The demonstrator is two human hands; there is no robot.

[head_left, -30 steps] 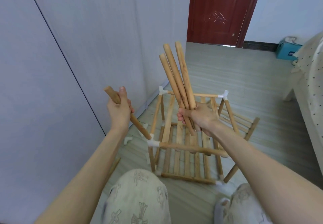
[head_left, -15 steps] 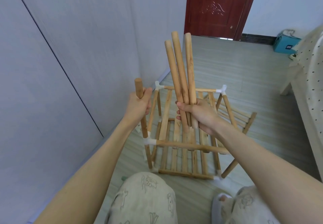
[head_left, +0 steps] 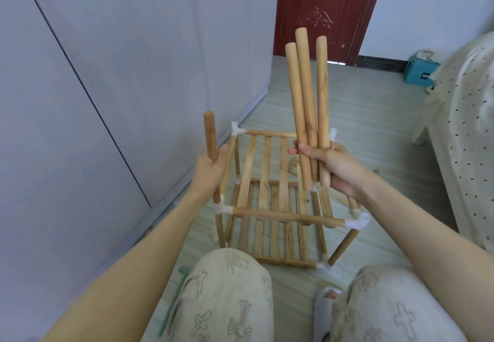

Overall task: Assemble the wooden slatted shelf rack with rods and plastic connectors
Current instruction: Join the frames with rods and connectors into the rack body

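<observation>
Your left hand (head_left: 207,166) grips one rod (head_left: 210,142) upright, its lower end at or in the near-left white connector (head_left: 224,209) — can't tell if it's fully seated. Your right hand (head_left: 335,165) clutches a bundle of three spare rods (head_left: 307,106), tips up, above the rack's right side. The rack (head_left: 272,202) stands on the floor (head_left: 374,117) just in front of your knees, two slatted tiers joined so far, with white connectors at the corners.

Step in hand, as I read it: seat the upright into that corner.

- Keep the rod in line with the socket and the leg below. It looks near vertical now; a tilt will likely jam it or lever the plastic.
- Push straight down, with a small twist if it sticks. Slide your grip lower for control.
- The frame looks light and nothing braces it — your right hand is full. Park the three rods on the floor, then hold the near rail (head_left: 287,216) beside the connector while you press.
- The near-right connector (head_left: 358,221) looks skewed, and the leg under it splays outward. Square it before loading that corner.
- Do the remaining corners the same way, one rod at a time.
</observation>
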